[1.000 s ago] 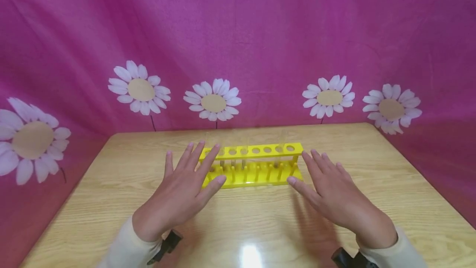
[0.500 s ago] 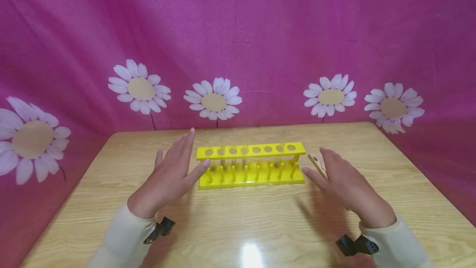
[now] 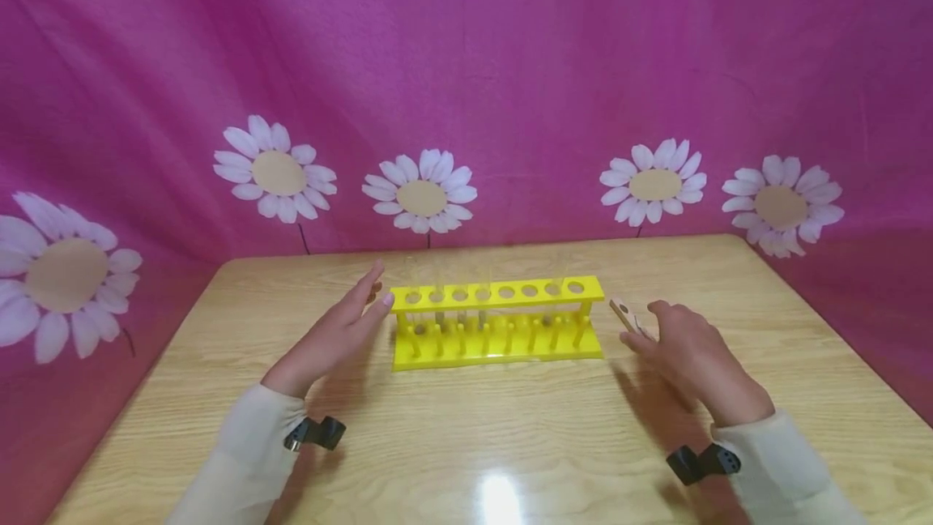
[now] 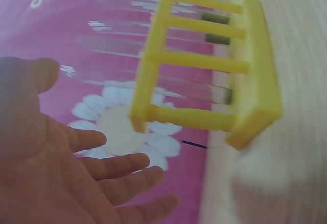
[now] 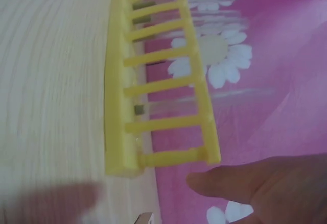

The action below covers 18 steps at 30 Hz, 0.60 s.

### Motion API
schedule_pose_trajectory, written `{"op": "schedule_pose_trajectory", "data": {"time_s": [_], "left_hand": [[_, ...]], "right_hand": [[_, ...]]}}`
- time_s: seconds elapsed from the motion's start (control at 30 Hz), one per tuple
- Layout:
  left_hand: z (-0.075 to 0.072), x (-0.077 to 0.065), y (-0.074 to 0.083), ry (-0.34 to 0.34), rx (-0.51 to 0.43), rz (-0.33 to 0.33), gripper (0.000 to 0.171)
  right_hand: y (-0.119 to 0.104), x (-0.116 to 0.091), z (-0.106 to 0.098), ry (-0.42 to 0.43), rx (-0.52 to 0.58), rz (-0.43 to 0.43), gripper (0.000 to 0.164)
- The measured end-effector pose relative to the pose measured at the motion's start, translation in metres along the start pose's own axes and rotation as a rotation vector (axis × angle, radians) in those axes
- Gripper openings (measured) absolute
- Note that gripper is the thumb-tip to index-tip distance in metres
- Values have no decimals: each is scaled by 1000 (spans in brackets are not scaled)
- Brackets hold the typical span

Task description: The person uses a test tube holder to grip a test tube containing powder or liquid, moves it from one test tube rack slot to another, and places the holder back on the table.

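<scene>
A yellow test tube rack (image 3: 499, 351) stands upright mid-table in the head view. Several clear test tubes (image 4: 168, 83) stand in its holes, mostly toward the left end, with something dark in their bottoms. Beside the rack's left end is my left hand (image 3: 328, 343), fingers extended and apart from it in the left wrist view. My right hand (image 3: 696, 359) hovers to the right of the rack, fingers loosely bent and holding nothing that I can see. Partly hidden beneath it lies a wooden test tube holder (image 3: 627, 316); only its tip (image 5: 145, 218) shows in the right wrist view.
The wooden table (image 3: 466, 436) runs back to a magenta curtain (image 3: 510, 87) printed with white daisies, which also closes in both sides. A bright light reflection sits near the table's front. Both wrists carry small black camera mounts (image 3: 315, 433).
Both hands have drawn apart from in front of the rack. My left hand went left and turned sideways; my right hand went right, uncovering the wooden test tube holder's end.
</scene>
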<state>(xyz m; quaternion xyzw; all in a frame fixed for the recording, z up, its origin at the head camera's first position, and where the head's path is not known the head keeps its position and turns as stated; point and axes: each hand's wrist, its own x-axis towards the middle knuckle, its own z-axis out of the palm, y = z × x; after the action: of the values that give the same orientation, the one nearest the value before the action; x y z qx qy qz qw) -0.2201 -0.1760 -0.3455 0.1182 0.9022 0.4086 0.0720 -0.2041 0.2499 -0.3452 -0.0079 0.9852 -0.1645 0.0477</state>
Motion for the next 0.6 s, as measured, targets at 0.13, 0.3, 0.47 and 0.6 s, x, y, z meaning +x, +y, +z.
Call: {"op": "schedule_pose_trajectory", "data": {"time_s": [0.13,0.3,0.47,0.6], "left_hand": [[1,6,-9,-2,-61,-52,67],[3,12,-20,24,-136,-77,69],[6,17,-32,39,-311,-20,66],[8,20,-42,28,-438,26,62]], "right_hand": [[5,4,1,-31,7,39,78],[10,5,3,-56,15,38,75],[11,9,5,-100,12,68,72],[13,12,10,-108,19,51,58]]}}
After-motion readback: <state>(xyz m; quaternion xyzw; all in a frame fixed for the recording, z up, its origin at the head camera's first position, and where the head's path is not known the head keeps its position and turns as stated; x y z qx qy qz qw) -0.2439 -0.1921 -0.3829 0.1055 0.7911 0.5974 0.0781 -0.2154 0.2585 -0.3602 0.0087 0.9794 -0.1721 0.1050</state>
